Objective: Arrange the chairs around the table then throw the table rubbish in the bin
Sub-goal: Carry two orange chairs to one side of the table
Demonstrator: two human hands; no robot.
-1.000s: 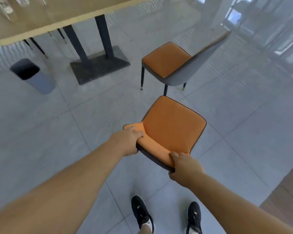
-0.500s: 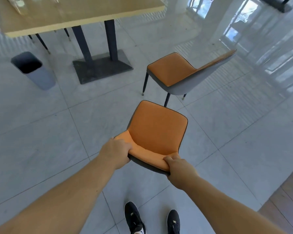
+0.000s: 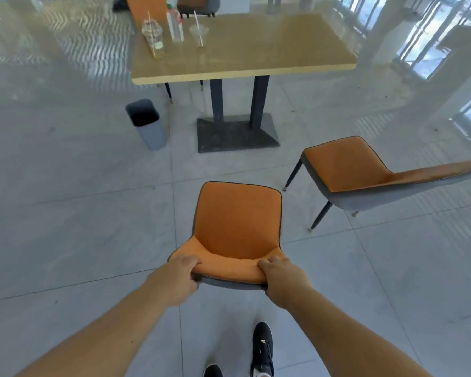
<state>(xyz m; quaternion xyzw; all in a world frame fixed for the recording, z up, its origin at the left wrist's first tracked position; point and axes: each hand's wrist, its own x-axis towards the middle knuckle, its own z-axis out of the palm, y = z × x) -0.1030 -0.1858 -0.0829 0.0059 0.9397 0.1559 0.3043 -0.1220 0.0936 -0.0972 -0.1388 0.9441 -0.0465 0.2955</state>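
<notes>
At the far left a grey bin (image 3: 146, 123) stands on the floor just beside the table's dark base, open and upright. Right of it, the wooden table (image 3: 269, 58) carries the rubbish at its far left end: a clear lidded cup (image 3: 152, 35) with a straw, a plastic bottle (image 3: 175, 25) and a second cup (image 3: 199, 34) with a straw, close together. Near the person, in the middle, the orange chair (image 3: 238, 224) faces the table but sits well apart from it. The left hand (image 3: 178, 278) is closed over the left end of its backrest rim, fingers curled on the orange top edge; the right hand (image 3: 282, 278) is closed likewise on the right end. To the right, a second chair (image 3: 348, 167) stands turned sideways, not tucked in. The step in hand appears to be chair placement; next, the held chair likely needs pushing straight forward toward the table edge, keeping its legs clear of the base, before the other chair and the rubbish are dealt with.
</notes>
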